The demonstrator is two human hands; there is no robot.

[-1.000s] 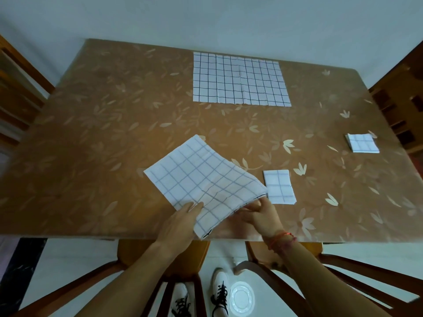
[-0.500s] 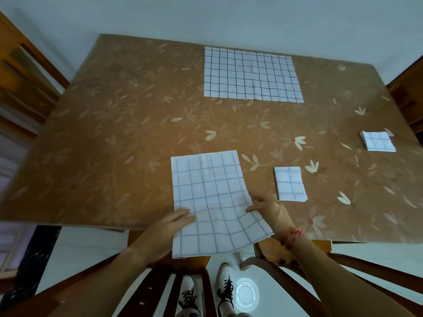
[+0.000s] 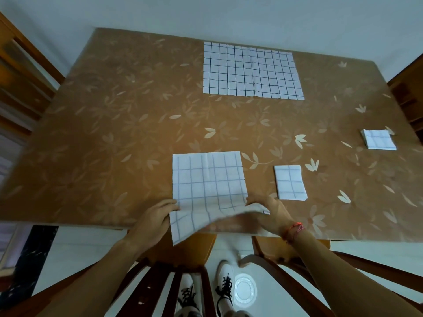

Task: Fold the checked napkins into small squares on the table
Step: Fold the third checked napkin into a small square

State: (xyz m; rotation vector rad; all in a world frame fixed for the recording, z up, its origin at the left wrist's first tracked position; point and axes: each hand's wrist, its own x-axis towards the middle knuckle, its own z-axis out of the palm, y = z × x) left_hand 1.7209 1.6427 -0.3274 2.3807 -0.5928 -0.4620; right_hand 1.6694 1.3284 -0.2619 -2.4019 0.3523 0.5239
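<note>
A white checked napkin [image 3: 209, 177] lies at the table's near edge, its near part hanging over the edge and lifted in a blur. My left hand [image 3: 154, 217] grips its near left edge. My right hand [image 3: 266, 212] grips its near right side, raising that corner. To its right a small folded napkin [image 3: 290, 182] lies flat. Another folded square [image 3: 378, 139] lies near the right edge. A large unfolded checked napkin [image 3: 251, 70] is spread flat at the far side.
The brown table [image 3: 114, 124] has a leaf pattern. Wooden chairs stand at the left [image 3: 20, 72], the right [image 3: 407, 92] and under the near edge [image 3: 174, 277]. My shoes [image 3: 225, 282] and a round white floor drain [image 3: 245, 289] show below.
The napkin was turned from skewed to square with the table edge. Both hands slid to its near edge, and the right corner now lifts. The view shifted slightly.
</note>
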